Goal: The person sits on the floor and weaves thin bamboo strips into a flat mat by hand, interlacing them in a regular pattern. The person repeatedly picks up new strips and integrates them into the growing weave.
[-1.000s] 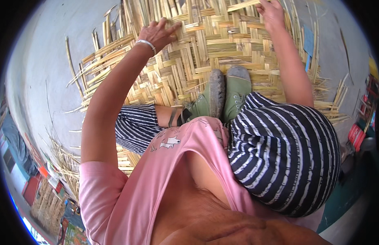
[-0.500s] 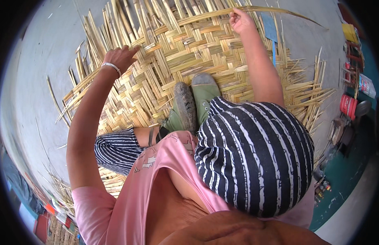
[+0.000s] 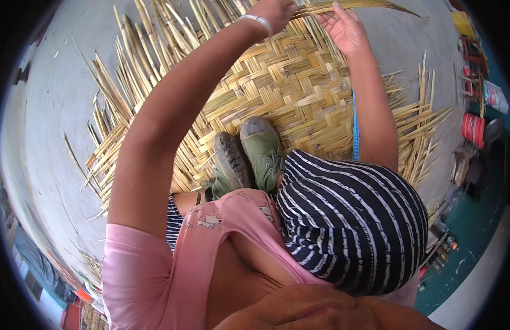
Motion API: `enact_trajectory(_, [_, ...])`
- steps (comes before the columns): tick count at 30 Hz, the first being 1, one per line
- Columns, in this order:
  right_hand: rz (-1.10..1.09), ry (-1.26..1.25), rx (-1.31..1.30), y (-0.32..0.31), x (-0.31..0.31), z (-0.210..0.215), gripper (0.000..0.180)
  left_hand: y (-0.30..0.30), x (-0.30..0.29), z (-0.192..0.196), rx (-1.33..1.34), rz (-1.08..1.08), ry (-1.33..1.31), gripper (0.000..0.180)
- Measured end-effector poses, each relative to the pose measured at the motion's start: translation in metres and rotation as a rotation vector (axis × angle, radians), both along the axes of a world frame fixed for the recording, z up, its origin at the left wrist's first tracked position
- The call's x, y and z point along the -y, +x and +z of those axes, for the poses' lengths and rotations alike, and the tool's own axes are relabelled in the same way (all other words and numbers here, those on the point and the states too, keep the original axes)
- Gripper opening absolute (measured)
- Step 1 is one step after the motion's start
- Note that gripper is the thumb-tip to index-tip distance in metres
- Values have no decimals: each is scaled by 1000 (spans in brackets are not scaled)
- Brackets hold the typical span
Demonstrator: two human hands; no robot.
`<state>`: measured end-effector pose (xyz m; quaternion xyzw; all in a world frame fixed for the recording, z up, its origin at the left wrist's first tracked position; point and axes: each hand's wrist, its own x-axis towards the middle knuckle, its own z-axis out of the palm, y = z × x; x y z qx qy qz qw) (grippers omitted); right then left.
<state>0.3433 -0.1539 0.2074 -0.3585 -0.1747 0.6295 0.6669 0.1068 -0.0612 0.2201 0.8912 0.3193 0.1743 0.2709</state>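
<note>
1. Floor (image 3: 51, 104), grey, fills the left side as we look down; loose stalk ends (image 3: 142, 47) fan out over it from the woven mat (image 3: 299, 104).
2. Green shoes (image 3: 259, 148) stand side by side on the mat, the left one tipped so that we see its sole.
3. Next we find the left hand (image 3: 274, 14), a pale bracelet (image 3: 257, 23) at its wrist; its grip is clamped on the left end of a split strip (image 3: 376, 4), held above the mat's far edge.
4. Under the strip we see the right hand (image 3: 346, 32), thumb against it, fingers loosely bent; we cannot tell whether this grip is clamped.
5. Beside the right forearm we notice a narrow blue band (image 3: 355, 126).
6. Farthest right, we see a red tub (image 3: 473, 129) well apart from the mat.
</note>
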Motion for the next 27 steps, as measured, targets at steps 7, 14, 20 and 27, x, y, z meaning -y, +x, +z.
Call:
enact_trajectory(7, [-11,-5,96,14,36,12,26,69,-1,-6,150,56,-744,32])
enact_trajectory(14, [-100,-70,118,22,25,-19,25,76,0,1,51,38,-697,25])
enact_trajectory(20, [-248,-10,490,-37,34,34,19,75,6,-19,-88,248,-88,31])
enact_trajectory(27, [-438,90,767,-54,51,28,25,76,25,30,-45,307,-485,29])
